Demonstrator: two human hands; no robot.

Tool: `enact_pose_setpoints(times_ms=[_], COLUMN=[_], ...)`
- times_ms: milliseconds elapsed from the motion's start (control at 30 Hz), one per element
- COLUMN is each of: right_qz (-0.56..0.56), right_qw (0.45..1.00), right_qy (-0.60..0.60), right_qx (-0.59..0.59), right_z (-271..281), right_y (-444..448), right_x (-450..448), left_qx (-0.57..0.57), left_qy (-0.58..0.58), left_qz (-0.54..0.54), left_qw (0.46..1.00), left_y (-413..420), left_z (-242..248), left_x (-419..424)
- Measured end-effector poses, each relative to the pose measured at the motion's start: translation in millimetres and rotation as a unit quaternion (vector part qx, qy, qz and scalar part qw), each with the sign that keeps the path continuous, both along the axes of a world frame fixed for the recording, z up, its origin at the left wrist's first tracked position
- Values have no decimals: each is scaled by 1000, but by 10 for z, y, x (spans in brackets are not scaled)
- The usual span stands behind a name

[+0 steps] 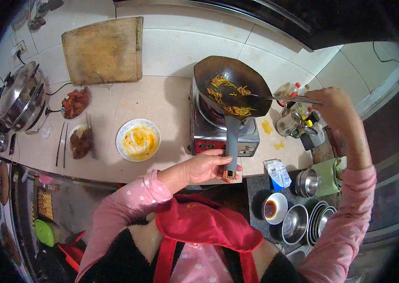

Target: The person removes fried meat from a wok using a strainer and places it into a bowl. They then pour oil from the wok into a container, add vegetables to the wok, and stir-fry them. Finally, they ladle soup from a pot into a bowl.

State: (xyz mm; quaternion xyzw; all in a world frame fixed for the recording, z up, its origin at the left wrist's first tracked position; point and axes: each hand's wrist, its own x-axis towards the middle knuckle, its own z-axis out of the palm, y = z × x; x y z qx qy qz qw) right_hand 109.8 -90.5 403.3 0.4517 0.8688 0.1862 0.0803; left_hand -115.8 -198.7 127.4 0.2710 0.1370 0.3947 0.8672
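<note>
My left hand (213, 165) grips the grey handle (232, 138) of a dark wok (250, 72), which sits tilted over a gas stove (226, 141). My right hand (332, 100) holds a long metal spatula or ladle (288, 98) by its shaft, coming into the wok from the right. Its head is among stir-fried food (236, 110), yellow-green strips mixed with browned bits, spread over the wok's inside. Left of the stove, a white plate (123, 152) is smeared with yellow residue, perhaps egg.
Sauce bottles and a glass jar (289, 123) crowd the right of the stove. A bowl with dark sauce (280, 208) and metal bowls (295, 226) stand lower right. On the left are chopsticks (60, 145), meat dishes (76, 102) and a lidded pot (22, 97). A cutting board (103, 51) leans on the wall.
</note>
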Motion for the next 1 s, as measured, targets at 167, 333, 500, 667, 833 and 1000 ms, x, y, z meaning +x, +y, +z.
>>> enact_pose_setpoints(times_ms=[167, 333, 500, 667, 833, 1000], right_qz=[139, -25, -19, 10, -50, -30], right_qw=[985, 977, 973, 989, 993, 991], right_qy=[-15, -132, -136, -141, 59, -44], right_qx=[101, 164, 188, 52, -85, 121], right_z=[-91, -761, -1024, -656, -17, -986], right_y=[-100, 275, 465, 345, 387, 769], right_x=[-44, -402, -599, -708, -494, -366], left_qx=[-23, -50, -32, -27, -28, -28], left_qy=[-30, -26, -33, -13, -5, -9], left_qz=[-7, 5, 1, 22, 40, 31], left_qw=[999, 998, 999, 999, 999, 999], left_y=[18, -12, -20, -57, -76, -80], left_z=[-81, -48, -91, -38, -64, -25], left_x=[47, 57, 90, 41, 9, 110])
